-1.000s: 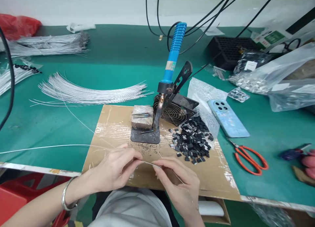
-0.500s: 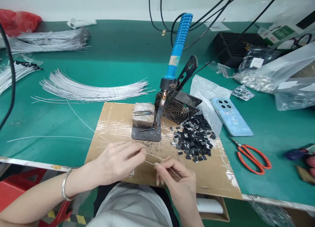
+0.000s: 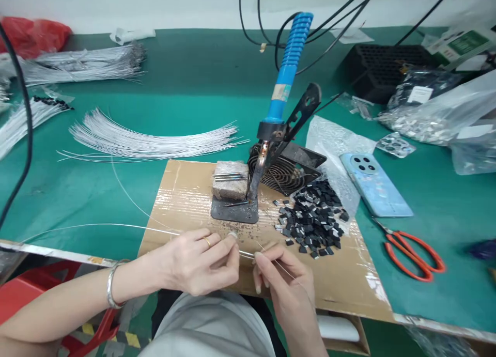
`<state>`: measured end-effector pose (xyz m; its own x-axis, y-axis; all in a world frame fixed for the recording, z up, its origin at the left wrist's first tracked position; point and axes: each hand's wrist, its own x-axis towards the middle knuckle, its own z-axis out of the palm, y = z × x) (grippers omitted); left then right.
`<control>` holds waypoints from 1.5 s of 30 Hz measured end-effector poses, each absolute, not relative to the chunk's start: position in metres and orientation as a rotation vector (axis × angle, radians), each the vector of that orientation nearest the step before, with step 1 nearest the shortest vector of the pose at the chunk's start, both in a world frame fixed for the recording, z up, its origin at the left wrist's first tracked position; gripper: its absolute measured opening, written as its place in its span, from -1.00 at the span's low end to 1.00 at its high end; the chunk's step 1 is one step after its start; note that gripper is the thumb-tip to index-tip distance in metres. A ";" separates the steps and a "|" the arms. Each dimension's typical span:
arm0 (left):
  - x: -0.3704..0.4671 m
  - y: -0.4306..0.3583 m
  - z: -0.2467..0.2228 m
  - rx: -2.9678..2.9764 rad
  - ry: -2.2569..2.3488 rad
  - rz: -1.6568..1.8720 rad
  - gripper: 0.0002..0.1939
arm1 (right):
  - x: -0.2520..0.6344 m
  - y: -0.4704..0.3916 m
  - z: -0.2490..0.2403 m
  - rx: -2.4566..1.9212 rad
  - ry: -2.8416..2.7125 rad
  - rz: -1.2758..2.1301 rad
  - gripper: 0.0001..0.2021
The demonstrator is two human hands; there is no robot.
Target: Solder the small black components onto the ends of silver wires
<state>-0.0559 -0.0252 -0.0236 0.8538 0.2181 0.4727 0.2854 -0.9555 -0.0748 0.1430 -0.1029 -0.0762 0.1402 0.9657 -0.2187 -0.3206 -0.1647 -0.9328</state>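
Thin white wires point(image 3: 246, 254) run between my two hands above the cardboard sheet. My left hand point(image 3: 205, 261) is closed round the wires, and their long tails trail off to the left over the green mat. The thumb and fingers of my right hand point(image 3: 284, 274) pinch the wires a short way to the right; a fine strand crosses that palm. Beyond my hands, a blue-handled soldering iron point(image 3: 284, 75) leans in its stand, tip down by a grey block point(image 3: 231, 184) with thin metal sticks on it. Small black connectors point(image 3: 315, 217) lie heaped to the right.
A fan point(image 3: 284, 171) sits behind the iron. To the right lie a blue phone point(image 3: 375, 184), orange-handled scissors point(image 3: 414, 253) and plastic bags point(image 3: 437, 109). A bundle of white wires point(image 3: 155, 140) is on the green mat point(image 3: 186, 109). The cardboard point(image 3: 349, 279) reaches the table's front edge.
My left hand has closed further and moved slightly right, nearer my right hand. The wires between them now lie close together. The view has shifted a little.
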 end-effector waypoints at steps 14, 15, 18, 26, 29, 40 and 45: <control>-0.240 0.095 -0.011 -2.380 -1.761 -0.361 -0.41 | 0.157 -0.113 -0.090 -1.235 -0.926 1.072 -0.72; -0.246 0.100 -0.007 -2.368 -1.760 -0.363 -0.44 | 0.154 -0.112 -0.089 -1.240 -0.932 1.078 -0.72; -0.225 0.086 -0.004 -2.344 -1.726 -0.440 -0.62 | 0.145 -0.111 -0.082 -1.321 -0.916 1.111 -0.67; -0.038 -0.044 -0.031 -3.190 -1.329 -1.011 -0.76 | 0.135 -0.110 -0.072 -1.392 -0.974 1.093 -0.71; -0.019 -0.055 -0.040 -3.321 -1.525 -0.969 -0.84 | 0.135 -0.110 -0.073 -1.405 -1.001 1.068 -0.72; -0.028 -0.045 -0.041 -3.450 -2.378 -1.125 -0.77 | 0.143 -0.105 -0.073 -1.461 -1.177 0.870 -0.78; -0.030 -0.040 -0.038 -3.340 -2.639 -1.291 -0.75 | 0.156 -0.104 -0.074 -1.407 -1.160 0.932 -0.74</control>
<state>-0.0304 -0.0403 -0.0381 0.4497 0.8421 -0.2978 0.2817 0.1827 0.9420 0.1556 -0.1039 -0.0736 0.2298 0.9721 0.0468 0.1635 0.0088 -0.9865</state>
